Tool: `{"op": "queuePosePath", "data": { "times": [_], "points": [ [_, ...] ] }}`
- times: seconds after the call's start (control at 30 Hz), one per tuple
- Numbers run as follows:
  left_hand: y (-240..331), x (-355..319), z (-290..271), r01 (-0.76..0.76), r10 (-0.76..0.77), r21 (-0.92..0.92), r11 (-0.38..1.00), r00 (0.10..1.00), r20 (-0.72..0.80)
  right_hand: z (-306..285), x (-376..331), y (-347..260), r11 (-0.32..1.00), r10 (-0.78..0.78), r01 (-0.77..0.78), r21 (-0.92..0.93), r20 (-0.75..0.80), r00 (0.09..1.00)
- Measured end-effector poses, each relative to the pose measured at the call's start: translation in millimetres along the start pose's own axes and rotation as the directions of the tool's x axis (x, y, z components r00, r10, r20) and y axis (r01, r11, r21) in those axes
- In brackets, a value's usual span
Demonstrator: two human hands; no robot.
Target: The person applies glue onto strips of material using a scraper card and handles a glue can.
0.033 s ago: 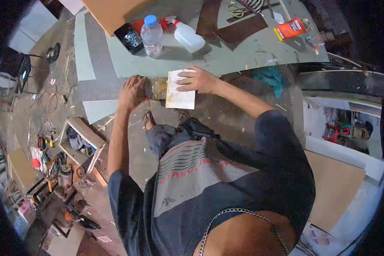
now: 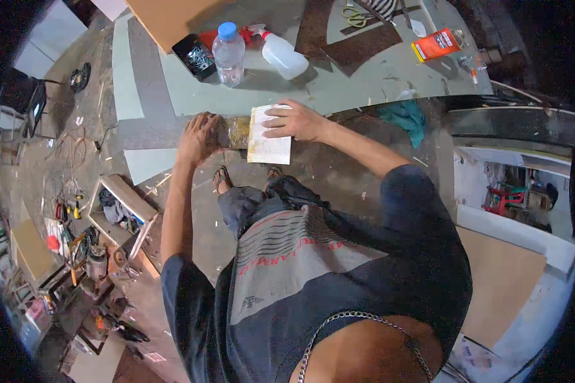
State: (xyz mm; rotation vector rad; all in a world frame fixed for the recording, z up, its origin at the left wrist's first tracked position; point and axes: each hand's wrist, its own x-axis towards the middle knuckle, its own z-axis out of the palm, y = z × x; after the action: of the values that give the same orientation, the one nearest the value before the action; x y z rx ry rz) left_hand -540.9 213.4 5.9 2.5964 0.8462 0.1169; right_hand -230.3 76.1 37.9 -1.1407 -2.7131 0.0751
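Note:
A long brown strip (image 2: 148,133) lies along the near side of the pale tabletop, and a yellowish smear (image 2: 239,132) coats its right part. My left hand (image 2: 201,133) is wrapped over the strip, fingertips on its top and the thumb side hidden. Just right of the smear, my right hand (image 2: 300,121) grips a white rectangular card (image 2: 269,143) with faint lines and yellow-stained edges. Its fingers lie across the card's upper right, while the thumb is out of sight. The card covers the strip's right end and hangs past its near edge.
Further back stand a clear bottle (image 2: 229,59) with a blue cap, a black tray of screws (image 2: 195,57), a white spray bottle (image 2: 283,57) and an orange can (image 2: 436,45). Scissors (image 2: 354,16) lie by brown sheet pieces (image 2: 363,48). Tools and a wooden box (image 2: 122,214) occupy the left floor.
The white card and my right hand have shifted very slightly left. My left hand stays on the strip.

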Motion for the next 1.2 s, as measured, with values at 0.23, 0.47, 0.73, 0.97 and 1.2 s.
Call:
{"op": "queuePosePath", "data": {
  "times": [0.23,0.47,0.73,0.97,1.2],
  "points": [
    [0.7,3.6,-6.1,0.024,-0.023,-0.028,0.999,0.999,0.041,14.8,22.5,-3.7,0.988,0.013,-0.001,-0.153,0.077,0.997],
    [0.3,4.5,2.2,0.006,-0.007,0.022,1.0,0.999,0.04,-2.0,43.9,-14.4,0.988,0.154,-0.154,-0.018,0.258,0.954],
    [-2.8,2.4,3.0,0.022,-0.022,0.0,1.0,0.998,0.067,-21.3,61.5,-18.4,0.967,0.243,-0.25,-0.037,0.419,0.875],
    [-4.2,4.4,3.2,0.0,0.001,-0.026,1.0,0.999,0.037,-30.5,50.3,-21.3,0.956,0.276,-0.292,-0.022,0.402,0.873],
    [-4.3,13.5,9.4,-0.045,0.045,0.008,0.999,0.999,0.008,-108.0,-34.9,-100.2,0.777,0.575,-0.627,-0.054,0.465,0.673]
  ]
}}
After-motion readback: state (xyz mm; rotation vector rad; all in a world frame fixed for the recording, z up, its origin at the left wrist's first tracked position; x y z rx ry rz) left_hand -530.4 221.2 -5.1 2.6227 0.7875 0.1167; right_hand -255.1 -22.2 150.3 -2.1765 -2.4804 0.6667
